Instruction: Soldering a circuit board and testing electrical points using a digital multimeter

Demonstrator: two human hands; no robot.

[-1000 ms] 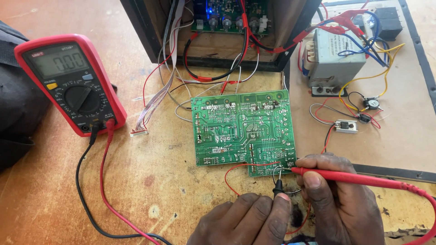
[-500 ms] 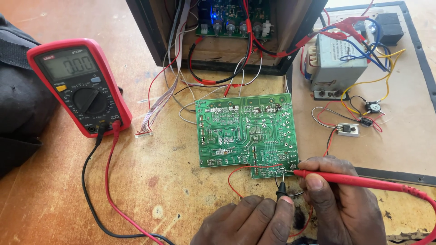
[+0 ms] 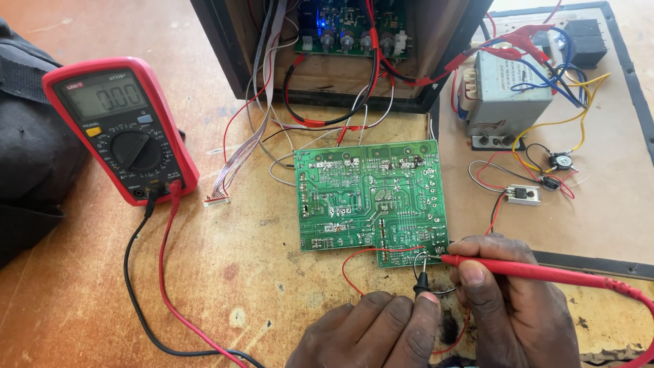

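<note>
Worn wooden counter, scuffed and stained, fills the view under your hands. Your left hand sits at the near edge, fingers pinched on the black probe; that probe stands nearly upright, tip at the near right corner of the green circuit board. Your right hand is just beside it, closed on the red probe; its long axis runs left-right, tip pointing left, meeting the same board corner. Both hands are close together, almost touching, both clamped on probes. The board lies just far of your hands, flat, solder side up; the right hand is a bit nearer that corner. Both tips land close together; exact pads are too small to tell.

Far left: a red multimeter, tilted, with one black and one red lead running from it along the counter toward you. A dark bag lies at the left edge. Far centre: an open dark cabinet with another lit board inside, wires spilling down to the green board. Far right: a grey transformer on a tan panel, with small loose parts and coloured wires.

Counts: two probes, two hands, one multimeter, one loose green board, one transformer.
</note>
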